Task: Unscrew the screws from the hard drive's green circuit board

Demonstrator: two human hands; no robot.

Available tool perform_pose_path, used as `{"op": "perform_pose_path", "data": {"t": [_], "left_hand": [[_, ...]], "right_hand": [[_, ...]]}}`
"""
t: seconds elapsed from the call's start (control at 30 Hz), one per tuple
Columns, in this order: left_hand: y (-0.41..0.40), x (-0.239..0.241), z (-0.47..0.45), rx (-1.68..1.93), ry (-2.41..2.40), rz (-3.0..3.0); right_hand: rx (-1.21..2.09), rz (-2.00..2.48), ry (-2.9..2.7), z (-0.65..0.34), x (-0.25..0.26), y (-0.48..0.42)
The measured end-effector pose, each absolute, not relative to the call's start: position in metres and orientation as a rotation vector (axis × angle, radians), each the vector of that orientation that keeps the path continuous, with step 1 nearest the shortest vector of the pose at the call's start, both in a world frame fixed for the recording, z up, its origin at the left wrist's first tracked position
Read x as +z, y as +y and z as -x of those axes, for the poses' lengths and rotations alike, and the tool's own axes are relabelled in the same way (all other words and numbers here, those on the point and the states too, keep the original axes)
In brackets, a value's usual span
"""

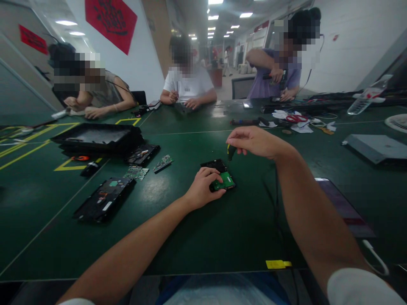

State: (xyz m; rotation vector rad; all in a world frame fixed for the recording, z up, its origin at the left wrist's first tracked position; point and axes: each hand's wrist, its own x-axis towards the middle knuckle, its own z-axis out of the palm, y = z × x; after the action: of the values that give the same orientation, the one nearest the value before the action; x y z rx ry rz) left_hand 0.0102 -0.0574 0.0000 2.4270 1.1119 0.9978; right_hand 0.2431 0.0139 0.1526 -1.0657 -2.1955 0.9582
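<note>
A hard drive (226,181) with a green circuit board lies flat on the table in front of me. My left hand (206,186) grips it from the left, thumb at its near edge and fingers over its top, hiding part of the board. Just above its far right corner, my right hand (249,142) pinches a black-and-yellow screwdriver (231,151) pointing downward. The tool's end looks apart from the drive; its thin tip is too small to make out.
Left lie a black casing (104,199), loose circuit boards (163,164) and stacked black trays (98,137). A tablet (343,207) and a grey metal box (378,148) are on the right. A cable with a yellow tag (278,264) hangs over the near edge. Three people work opposite.
</note>
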Motion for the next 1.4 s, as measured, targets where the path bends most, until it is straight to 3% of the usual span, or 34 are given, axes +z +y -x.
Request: {"op": "perform_pose_path", "data": {"t": [0.4, 0.83, 1.4], "left_hand": [[-0.056, -0.002, -0.010, 0.976, 1.144, -2.432], [-0.053, -0.003, -0.014, 1.021, 1.165, -2.402], [-0.043, 0.002, -0.013, 0.986, 1.218, -2.342]], "right_hand": [[1.037, 1.037, -2.160, -0.242, 0.152, 0.014], [0.897, 1.090, -2.146, -0.239, 0.144, 0.019], [0.215, 1.080, -1.828, -0.227, 0.068, -0.005]]}}
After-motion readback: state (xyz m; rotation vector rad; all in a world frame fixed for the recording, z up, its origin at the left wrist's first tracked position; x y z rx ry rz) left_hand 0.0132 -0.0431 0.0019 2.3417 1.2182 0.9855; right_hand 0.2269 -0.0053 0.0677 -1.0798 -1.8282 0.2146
